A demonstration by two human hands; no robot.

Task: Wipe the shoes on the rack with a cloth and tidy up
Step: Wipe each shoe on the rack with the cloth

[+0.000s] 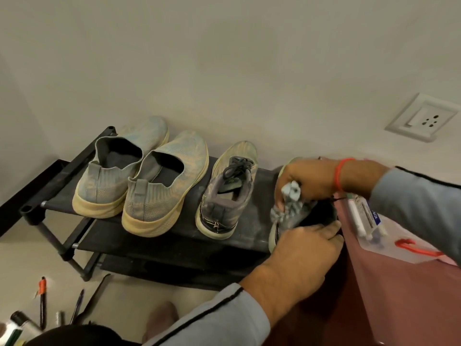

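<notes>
Left hand [303, 248] curled round grey shoe [294, 218] (heel end), right hand [309, 181] above pinching cloth [290, 196].

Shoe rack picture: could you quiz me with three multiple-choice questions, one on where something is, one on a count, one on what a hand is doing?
1. Where on the shoe rack is the shoe being wiped?
A. left end
B. middle
C. right end

2. How many shoes stand on the top shelf untouched by either hand?
A. one
B. three
C. five

3. What is the right hand doing?
A. gripping a bunched grey cloth
B. hanging idle
C. pressing the wall socket

Answers:
1. C: the grey shoe under both hands sits at the right end, beside a maroon surface.
2. B: two slip-on shoes and one laced sneaker stand free.
3. A: its fingers curl round the cloth above that shoe, while the left hand steadies the shoe's heel.
</notes>
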